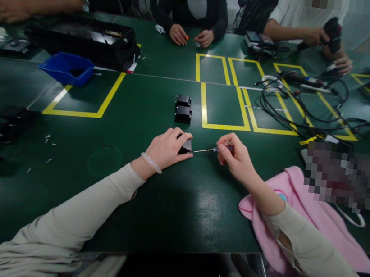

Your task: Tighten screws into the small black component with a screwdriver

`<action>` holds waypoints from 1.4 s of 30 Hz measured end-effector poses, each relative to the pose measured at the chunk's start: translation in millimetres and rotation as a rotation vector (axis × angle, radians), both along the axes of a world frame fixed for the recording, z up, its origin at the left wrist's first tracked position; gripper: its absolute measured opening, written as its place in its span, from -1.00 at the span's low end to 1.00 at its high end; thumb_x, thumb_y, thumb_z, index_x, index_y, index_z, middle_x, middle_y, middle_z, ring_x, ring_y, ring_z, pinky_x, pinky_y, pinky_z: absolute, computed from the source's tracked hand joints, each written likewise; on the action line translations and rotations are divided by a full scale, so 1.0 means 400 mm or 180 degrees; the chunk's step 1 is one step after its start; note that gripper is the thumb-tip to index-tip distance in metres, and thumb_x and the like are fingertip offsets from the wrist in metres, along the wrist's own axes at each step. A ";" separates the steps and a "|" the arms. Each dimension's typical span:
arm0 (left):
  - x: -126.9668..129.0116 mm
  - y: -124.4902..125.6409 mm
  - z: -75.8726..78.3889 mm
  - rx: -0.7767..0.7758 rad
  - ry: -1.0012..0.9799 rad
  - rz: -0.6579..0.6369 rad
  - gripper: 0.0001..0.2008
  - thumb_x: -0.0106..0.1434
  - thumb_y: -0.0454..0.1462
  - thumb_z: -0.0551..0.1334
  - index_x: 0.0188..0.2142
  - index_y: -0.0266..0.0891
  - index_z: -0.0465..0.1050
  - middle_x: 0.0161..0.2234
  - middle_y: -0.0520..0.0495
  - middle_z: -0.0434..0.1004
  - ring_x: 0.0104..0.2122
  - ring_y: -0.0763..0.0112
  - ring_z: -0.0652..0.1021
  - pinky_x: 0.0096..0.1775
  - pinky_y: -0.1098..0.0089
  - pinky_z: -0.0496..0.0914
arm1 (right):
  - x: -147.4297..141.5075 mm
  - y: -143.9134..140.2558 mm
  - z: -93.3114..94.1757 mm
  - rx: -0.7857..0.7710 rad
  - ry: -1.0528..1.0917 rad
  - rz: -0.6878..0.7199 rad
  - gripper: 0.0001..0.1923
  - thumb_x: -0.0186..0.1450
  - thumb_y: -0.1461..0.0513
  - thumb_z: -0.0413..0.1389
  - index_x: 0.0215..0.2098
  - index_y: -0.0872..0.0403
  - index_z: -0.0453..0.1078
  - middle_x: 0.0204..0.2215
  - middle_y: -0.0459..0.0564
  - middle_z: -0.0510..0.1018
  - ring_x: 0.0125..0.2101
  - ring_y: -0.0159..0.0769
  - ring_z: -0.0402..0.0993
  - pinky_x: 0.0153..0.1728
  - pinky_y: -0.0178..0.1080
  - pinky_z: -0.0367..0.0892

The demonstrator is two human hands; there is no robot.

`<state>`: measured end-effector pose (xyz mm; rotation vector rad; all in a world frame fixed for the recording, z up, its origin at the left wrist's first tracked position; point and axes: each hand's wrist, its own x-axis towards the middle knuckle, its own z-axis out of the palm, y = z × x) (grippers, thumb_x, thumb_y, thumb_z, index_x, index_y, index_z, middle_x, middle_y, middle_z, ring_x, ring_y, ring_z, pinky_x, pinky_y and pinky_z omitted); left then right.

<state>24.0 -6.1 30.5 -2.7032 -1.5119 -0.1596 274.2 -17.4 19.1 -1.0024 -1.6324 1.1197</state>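
My left hand is closed around a small black block resting on the green table. My right hand grips a thin screwdriver by its handle; the metal tip points left and meets the block's side. Two more black blocks sit together a little farther out, apart from both hands.
A blue bin and a black case lie at the far left. Tangled cables cross yellow-taped boxes at right. A pink cloth lies under my right forearm. Small screws are scattered left. Three people sit opposite.
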 end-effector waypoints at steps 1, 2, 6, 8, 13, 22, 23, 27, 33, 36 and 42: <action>0.000 0.000 0.000 -0.0005 0.0005 0.0002 -0.48 0.41 0.02 0.28 0.21 -0.20 0.33 0.05 -0.21 0.47 0.01 0.10 0.51 -0.14 0.26 0.47 | 0.000 0.000 0.001 -0.0009 -0.0031 -0.0008 -0.72 0.46 -0.01 0.14 -0.21 0.00 0.27 -0.61 -0.26 0.33 -0.64 -0.45 0.28 -0.57 -0.33 0.18; 0.000 0.000 0.001 -0.0010 0.0006 0.0003 -0.48 0.41 0.02 0.28 0.21 -0.20 0.33 0.05 -0.21 0.47 0.01 0.10 0.51 -0.14 0.26 0.47 | 0.000 0.000 0.002 -0.0013 -0.0077 -0.0016 -0.71 0.46 -0.01 0.13 -0.23 0.00 0.27 -0.63 -0.27 0.32 -0.65 -0.45 0.27 -0.58 -0.33 0.17; 0.000 0.000 0.002 -0.0016 0.0003 0.0002 -0.49 0.42 0.02 0.27 0.21 -0.20 0.33 0.06 -0.21 0.47 0.01 0.11 0.51 -0.15 0.27 0.47 | -0.001 -0.001 0.006 0.0031 -0.0205 -0.0019 -0.73 0.49 0.01 0.09 -0.25 0.00 0.26 -0.68 -0.28 0.29 -0.68 -0.46 0.22 -0.59 -0.33 0.11; 0.000 0.001 0.002 -0.0022 0.0005 -0.0004 -0.49 0.42 0.02 0.27 0.20 -0.20 0.33 0.06 -0.21 0.46 0.01 0.11 0.51 -0.15 0.26 0.47 | -0.002 -0.001 0.007 0.0043 -0.0139 -0.0011 -0.76 0.49 0.03 0.09 -0.21 0.00 0.25 -0.67 -0.28 0.30 -0.68 -0.46 0.23 -0.59 -0.33 0.11; -0.001 0.001 0.001 -0.0016 -0.0008 -0.0001 -0.50 0.42 0.02 0.27 0.20 -0.19 0.32 0.05 -0.21 0.47 0.01 0.11 0.51 -0.14 0.27 0.47 | -0.003 -0.002 0.007 0.0007 -0.0078 -0.0008 -0.77 0.49 0.03 0.09 -0.15 -0.01 0.23 -0.65 -0.29 0.31 -0.66 -0.44 0.25 -0.57 -0.32 0.15; -0.003 0.001 0.000 -0.0025 -0.0044 -0.0024 -0.49 0.42 0.02 0.27 0.21 -0.20 0.31 0.06 -0.22 0.46 0.00 0.11 0.50 -0.14 0.26 0.47 | 0.000 -0.002 0.008 -0.0021 -0.0017 0.0040 -0.73 0.48 -0.01 0.11 -0.13 -0.02 0.25 -0.62 -0.28 0.32 -0.63 -0.43 0.27 -0.55 -0.30 0.17; -0.003 0.001 0.000 -0.0025 -0.0041 -0.0020 -0.49 0.42 0.02 0.27 0.21 -0.20 0.31 0.06 -0.22 0.46 0.00 0.11 0.51 -0.15 0.26 0.46 | 0.000 -0.002 0.007 -0.0039 -0.0014 0.0035 -0.73 0.48 -0.01 0.11 -0.14 -0.01 0.25 -0.62 -0.28 0.31 -0.63 -0.43 0.27 -0.55 -0.30 0.17; -0.003 0.000 -0.001 -0.0010 -0.0020 -0.0030 -0.49 0.43 0.02 0.26 0.21 -0.20 0.32 0.06 -0.21 0.46 0.01 0.10 0.50 -0.13 0.26 0.46 | 0.002 -0.001 0.004 -0.0078 -0.0134 -0.0003 -0.73 0.49 -0.01 0.09 -0.20 -0.01 0.26 -0.67 -0.29 0.29 -0.66 -0.44 0.23 -0.58 -0.30 0.11; -0.002 0.001 -0.001 0.0007 -0.0026 -0.0035 -0.50 0.42 0.01 0.27 0.21 -0.20 0.32 0.05 -0.21 0.46 0.00 0.10 0.51 -0.15 0.25 0.46 | -0.001 -0.002 0.005 -0.0044 0.0002 0.0021 -0.75 0.47 0.02 0.13 -0.13 -0.01 0.26 -0.60 -0.28 0.31 -0.62 -0.43 0.27 -0.55 -0.31 0.18; -0.002 0.000 0.000 -0.0007 -0.0029 -0.0022 -0.50 0.42 0.02 0.26 0.21 -0.20 0.32 0.05 -0.21 0.47 0.00 0.10 0.51 -0.15 0.25 0.46 | 0.000 -0.002 0.007 -0.0067 -0.0135 -0.0038 -0.74 0.48 0.00 0.11 -0.19 -0.01 0.26 -0.65 -0.29 0.29 -0.65 -0.44 0.24 -0.57 -0.31 0.14; -0.002 -0.001 0.002 -0.0033 -0.0018 -0.0015 -0.50 0.43 0.02 0.26 0.21 -0.19 0.31 0.05 -0.22 0.47 0.00 0.11 0.50 -0.15 0.27 0.46 | -0.002 -0.004 0.008 0.0040 -0.0073 -0.0007 -0.78 0.47 0.04 0.13 -0.13 -0.01 0.27 -0.61 -0.28 0.31 -0.63 -0.43 0.26 -0.54 -0.30 0.16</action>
